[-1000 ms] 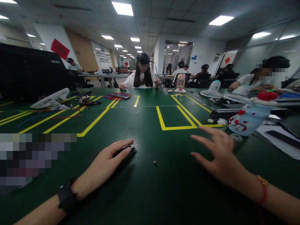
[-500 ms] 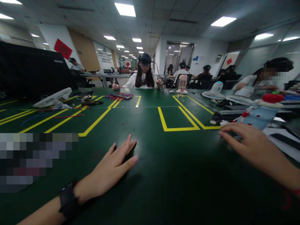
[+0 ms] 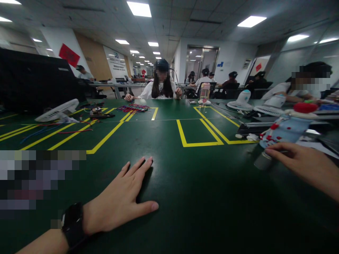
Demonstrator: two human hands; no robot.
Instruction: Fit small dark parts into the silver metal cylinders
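Observation:
My left hand [image 3: 124, 199] lies flat, palm down, on the dark green table [image 3: 190, 197], fingers spread, with nothing visible in it. A black watch [image 3: 72, 225] is on that wrist. My right hand [image 3: 304, 165] reaches in from the right edge. Its fingertips pinch a small grey roll [image 3: 261, 161], which is tilted just above the table beside a light blue bottle with red decorations [image 3: 283, 132].
Yellow tape lines [image 3: 198, 144] mark boxes on the table. A white fan [image 3: 57, 111] and loose wires [image 3: 71, 132] lie far left, coloured wires [image 3: 132, 108] and a pink bottle [image 3: 203, 93] at the back. More fans [image 3: 239, 103] and papers sit at the right. People sit across and at the right.
My left hand flattened and slid nearer to me; the small black items near it are no longer in sight. My right hand swung right to the blue bottle and closed its fingertips on the grey roll.

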